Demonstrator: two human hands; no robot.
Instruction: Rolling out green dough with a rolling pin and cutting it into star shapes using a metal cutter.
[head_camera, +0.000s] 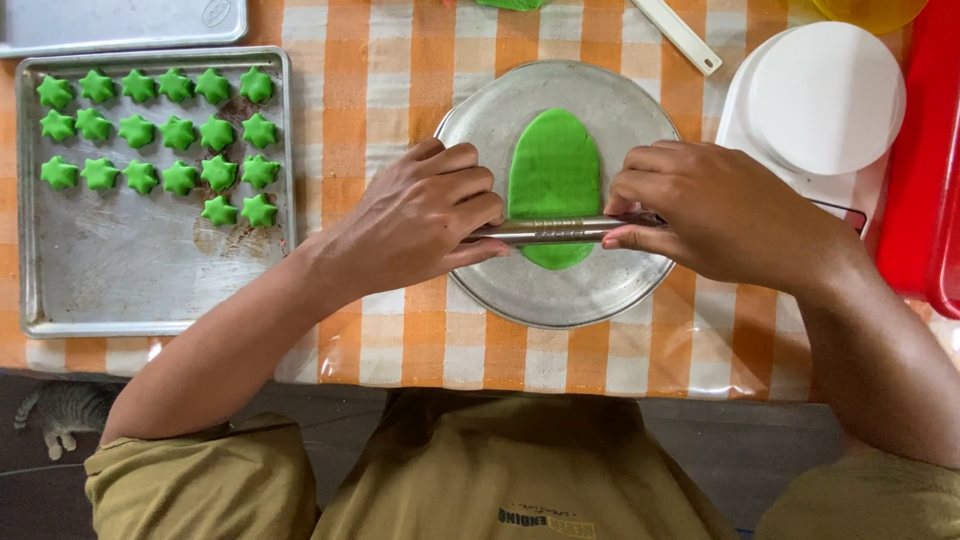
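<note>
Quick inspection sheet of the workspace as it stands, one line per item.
Surface: table under an orange and white checked cloth.
Job's things: flat oval of green dough on a round metal plate; metal rolling pin lies across the dough's near end.
Clutter: baking tray at left with rows of green star-shaped dough pieces; white round scale and red container at right; white stick-shaped utensil at top.
Hands: left hand and right hand each grip one end of the pin, fingers curled over it.
Cables: nothing seen.
Surroundings: grey striped cat on the floor below the table's left edge.
</note>
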